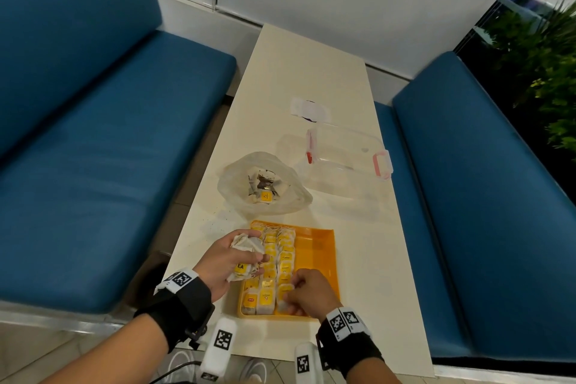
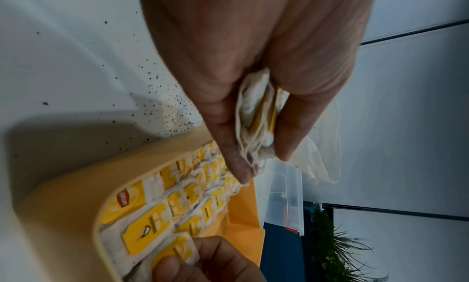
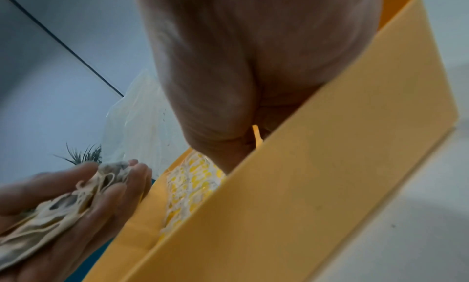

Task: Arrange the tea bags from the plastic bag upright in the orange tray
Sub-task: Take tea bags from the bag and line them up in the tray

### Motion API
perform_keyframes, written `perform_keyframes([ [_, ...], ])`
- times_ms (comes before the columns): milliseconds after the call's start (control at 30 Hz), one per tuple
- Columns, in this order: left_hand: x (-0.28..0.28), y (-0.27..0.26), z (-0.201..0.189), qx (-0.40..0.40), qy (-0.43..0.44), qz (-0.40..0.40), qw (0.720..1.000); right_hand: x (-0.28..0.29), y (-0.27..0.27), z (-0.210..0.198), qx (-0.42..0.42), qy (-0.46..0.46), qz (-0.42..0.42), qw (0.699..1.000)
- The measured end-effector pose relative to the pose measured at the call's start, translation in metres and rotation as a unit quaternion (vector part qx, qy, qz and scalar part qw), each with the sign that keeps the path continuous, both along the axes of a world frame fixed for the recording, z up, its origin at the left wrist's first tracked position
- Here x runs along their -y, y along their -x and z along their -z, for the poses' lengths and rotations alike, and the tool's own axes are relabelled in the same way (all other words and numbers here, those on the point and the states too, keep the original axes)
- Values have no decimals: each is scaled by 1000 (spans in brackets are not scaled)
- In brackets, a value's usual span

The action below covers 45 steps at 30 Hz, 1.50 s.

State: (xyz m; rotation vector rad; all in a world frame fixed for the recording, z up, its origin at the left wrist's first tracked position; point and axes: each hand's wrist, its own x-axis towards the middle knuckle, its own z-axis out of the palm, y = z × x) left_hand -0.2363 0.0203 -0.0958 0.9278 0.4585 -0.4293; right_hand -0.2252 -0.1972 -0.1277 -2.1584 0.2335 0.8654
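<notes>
The orange tray (image 1: 314,246) lies near the table's front edge, its left side filled with rows of upright tea bags (image 1: 280,256) with yellow tags. My left hand (image 1: 232,257) hovers over the tray's left edge and grips a bunch of tea bags (image 1: 244,243), also seen as the bunch of tea bags (image 2: 259,115) between its fingers. My right hand (image 1: 294,293) pinches one tea bag (image 1: 284,291) at the near end of the third row. The plastic bag (image 1: 265,184) lies open behind the tray with more tea bags inside.
A clear plastic box (image 1: 346,153) with pink clips stands behind and right of the bag. Tea dust (image 2: 162,97) speckles the white table (image 1: 367,259) left of the tray. Blue bench seats (image 1: 109,134) flank the table. The tray's right half (image 1: 318,254) is bare.
</notes>
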Motion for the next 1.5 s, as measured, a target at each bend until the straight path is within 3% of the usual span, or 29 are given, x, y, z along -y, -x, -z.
perform_keyframes([
  [600,1,0,-7,-4,9,-11,1000,-12,-1,-7,32,40,52,997],
  [700,1,-1,-11,-27,54,-21,998,-15,-6,-28,141,90,22,986],
  [800,1,-6,-8,-67,80,-22,994,-31,-8,-59,257,5,-4,966],
  [867,2,-9,-9,-84,77,-27,993,-44,-5,-78,291,-52,-46,954],
  [933,4,-12,-10,-82,78,-25,993,-56,-3,-88,292,-71,-80,950],
  [1100,7,-16,-12,-73,80,-37,993,-72,-4,-83,263,-14,-112,958],
  [1500,0,-15,-12,-47,72,-20,996,-75,-5,-93,272,-47,-116,954],
])
